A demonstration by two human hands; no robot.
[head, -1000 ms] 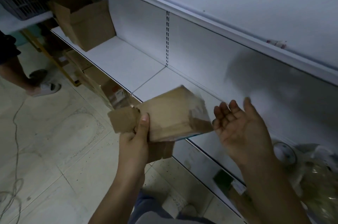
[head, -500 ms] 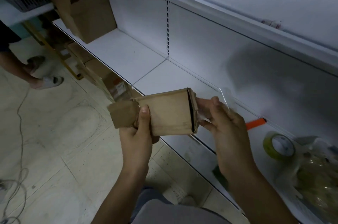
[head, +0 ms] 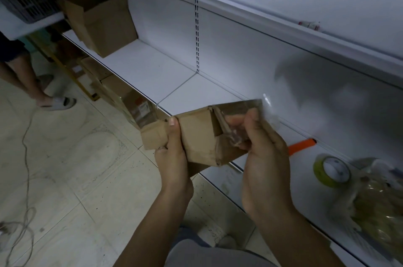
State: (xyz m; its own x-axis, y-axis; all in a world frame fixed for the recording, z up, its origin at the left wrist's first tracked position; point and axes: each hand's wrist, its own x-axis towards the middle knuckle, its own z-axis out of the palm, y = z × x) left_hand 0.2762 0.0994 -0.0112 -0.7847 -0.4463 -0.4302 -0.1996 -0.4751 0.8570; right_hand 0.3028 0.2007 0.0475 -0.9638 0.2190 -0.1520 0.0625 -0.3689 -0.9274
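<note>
Turned since half a second before, the small cardboard box sat with its right end lifted toward the shelf, where it had earlier been held almost level, and the right hand had closed further over that end.

Seen from the head camera, the box was held in the air between both hands, in front of the near edge of the white shelf and above the tiled floor. The left hand gripped the box's left end, thumb laid along the top and fingers curled beneath, beside a loose flap. The right hand's fingers and thumb curled round the right end, with a strip of clear tape crumpled under them and rising past the box's far corner.

On the shelf to the right lay an orange cutter, a green tape roll and a plastic bag, all near one another. At the far left end of the shelf stood a large open carton, tilted. More cartons were stacked below the shelf. Another person's slippered feet stood at the far left, near a cord trailing over the floor.
</note>
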